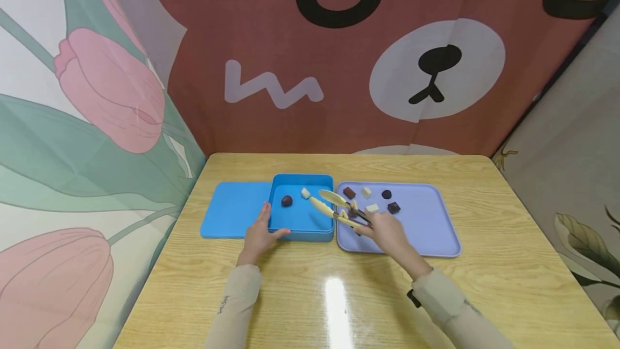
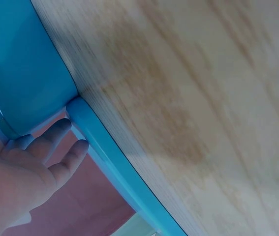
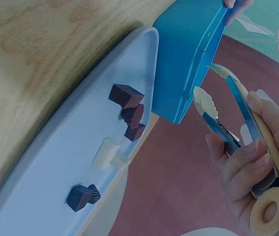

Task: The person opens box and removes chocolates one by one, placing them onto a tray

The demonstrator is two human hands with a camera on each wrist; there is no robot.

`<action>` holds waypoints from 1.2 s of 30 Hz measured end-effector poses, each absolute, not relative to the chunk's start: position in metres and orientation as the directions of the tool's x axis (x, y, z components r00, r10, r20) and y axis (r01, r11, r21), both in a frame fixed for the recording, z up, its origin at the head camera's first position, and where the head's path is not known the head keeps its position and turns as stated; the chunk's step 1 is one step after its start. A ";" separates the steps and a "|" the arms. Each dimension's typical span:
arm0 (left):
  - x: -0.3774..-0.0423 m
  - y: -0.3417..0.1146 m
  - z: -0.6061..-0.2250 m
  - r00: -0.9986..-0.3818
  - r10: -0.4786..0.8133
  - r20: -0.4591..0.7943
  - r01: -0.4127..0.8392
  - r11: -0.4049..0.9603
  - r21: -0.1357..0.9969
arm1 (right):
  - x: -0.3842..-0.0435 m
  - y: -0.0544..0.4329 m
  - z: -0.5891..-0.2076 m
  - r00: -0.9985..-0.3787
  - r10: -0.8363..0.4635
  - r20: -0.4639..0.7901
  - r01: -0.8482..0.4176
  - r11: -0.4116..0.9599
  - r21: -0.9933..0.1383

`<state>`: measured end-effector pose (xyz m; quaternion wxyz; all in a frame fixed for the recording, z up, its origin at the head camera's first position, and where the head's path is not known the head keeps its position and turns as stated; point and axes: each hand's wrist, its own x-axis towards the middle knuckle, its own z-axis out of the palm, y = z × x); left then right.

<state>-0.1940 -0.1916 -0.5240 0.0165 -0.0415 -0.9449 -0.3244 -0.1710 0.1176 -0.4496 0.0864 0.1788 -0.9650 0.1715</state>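
Observation:
My right hand (image 1: pixel 389 229) grips a pair of tongs (image 3: pixel 264 128) with cream tips and metal arms. The tongs' tips are spread apart and empty, over the right wall of the blue box (image 1: pixel 301 235). Inside the box lie a dark round chocolate (image 1: pixel 287 201) and a small white piece (image 1: pixel 305 193), the white one close to a tong tip. My left hand (image 1: pixel 258 238) rests at the box's front left corner, thumb along the front and fingers stretched along the left side. In the left wrist view its fingers (image 2: pixel 70 157) are spread beside the box wall.
A lilac tray (image 1: pixel 426 230) stands right of the box, bearing several chocolates, among them a dark square (image 1: pixel 394 207), a brown block (image 1: pixel 349 193) and a white piece (image 1: pixel 366 193). A flat blue lid (image 1: pixel 232 211) lies left of the box on the wooden table (image 1: pixel 300 295).

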 end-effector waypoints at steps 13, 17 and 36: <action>-0.193 -0.192 -0.524 -0.995 0.075 0.063 0.098 0.792 0.603 | -0.192 0.094 -0.442 -0.937 -0.317 0.146 -0.346 0.899 -0.271; -0.193 -0.192 -0.524 -0.996 0.073 0.054 0.091 0.789 0.608 | -0.198 0.088 -0.443 -0.948 -0.300 0.102 -0.317 0.907 -0.278; -0.194 -0.191 -0.523 -0.997 0.063 0.034 0.071 0.799 0.597 | -0.220 0.066 -0.448 -0.962 -0.273 0.032 -0.273 0.941 -0.202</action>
